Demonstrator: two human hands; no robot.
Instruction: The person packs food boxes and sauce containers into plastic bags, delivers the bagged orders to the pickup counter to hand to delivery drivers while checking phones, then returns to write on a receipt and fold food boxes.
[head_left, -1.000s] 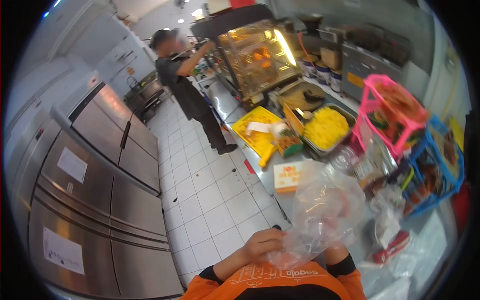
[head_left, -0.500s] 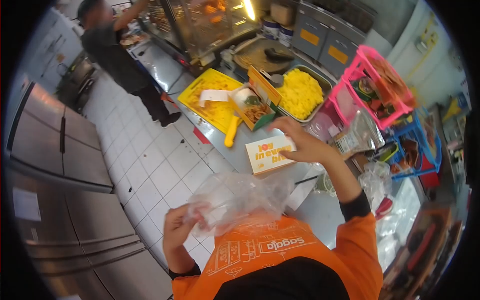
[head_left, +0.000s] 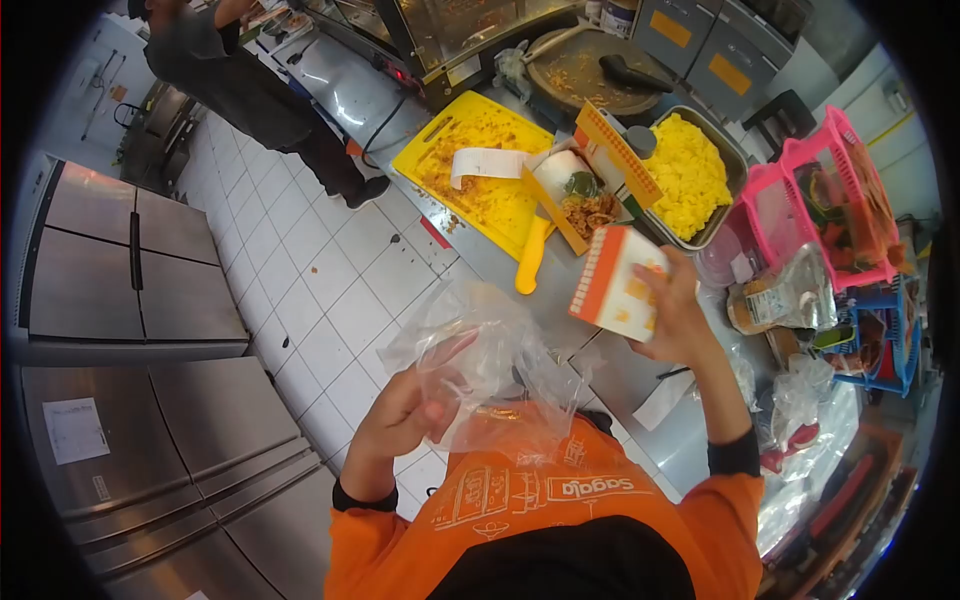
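My right hand [head_left: 672, 312] grips a closed white and orange food box [head_left: 622, 285], lifted and tilted above the counter. In my left hand [head_left: 410, 408] is a clear plastic bag [head_left: 490, 350], its thin film draped over the fingers and spread in front of my orange shirt. Just behind the lifted box stands an open food box [head_left: 570, 205] with rice, a green leaf and brown shredded food inside. It sits partly on a yellow cutting board [head_left: 430, 150], next to a knife with a yellow handle [head_left: 533, 258]. A white paper slip [head_left: 487, 163] lies on the board.
A metal tray of yellow rice [head_left: 692, 178] is at the back right, beside a pink basket [head_left: 770, 195] and a blue basket [head_left: 895, 350]. Behind them is a round stone mortar [head_left: 585, 75]. A co-worker [head_left: 240, 85] stands far left, past steel fridges [head_left: 150, 400].
My right hand has taken hold of the closed box and raised it off the counter, tilting it. My left hand has shifted right and up with the bag, which is spread wider.
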